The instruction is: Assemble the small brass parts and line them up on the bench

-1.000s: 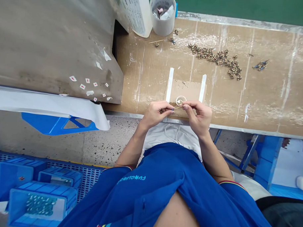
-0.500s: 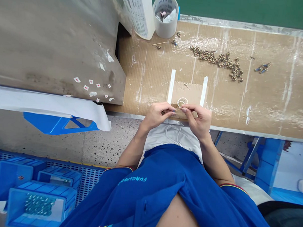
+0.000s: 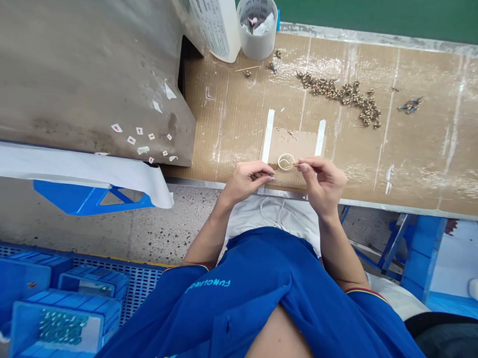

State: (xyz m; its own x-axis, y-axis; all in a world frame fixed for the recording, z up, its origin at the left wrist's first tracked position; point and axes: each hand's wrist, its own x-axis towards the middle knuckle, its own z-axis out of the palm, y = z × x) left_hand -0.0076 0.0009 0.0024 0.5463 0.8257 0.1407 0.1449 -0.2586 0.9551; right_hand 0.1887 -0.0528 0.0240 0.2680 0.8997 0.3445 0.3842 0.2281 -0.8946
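Observation:
My right hand [image 3: 325, 183] pinches a thin wooden toothpick [image 3: 291, 165], whose tip reaches over a small round white-rimmed dish [image 3: 286, 155]. Opposite it, my left hand [image 3: 250, 180] has thumb and forefinger pressed together around something small, mostly hidden by the fingers. The dish sits on a piece of cardboard [image 3: 303, 143] held by two strips of white tape [image 3: 268, 135] on the cardboard-covered table. Beyond it, a long heap of small brass-coloured metal parts [image 3: 346, 94] lies across the table.
A few blue-tipped parts [image 3: 411, 105] lie to the right. At the back left stand a tape-roll cup [image 3: 257, 46] with scraps and a white bottle [image 3: 224, 37]; another toothpick [image 3: 246, 68] lies nearby. A metal housing [image 3: 109, 65] fills the left. Blue bins [image 3: 66, 303] stand below.
My right hand has moved right and slightly away from me, bringing the toothpick from my left fingers to the dish. My left hand keeps its pinch, almost still. The view has shifted slightly.

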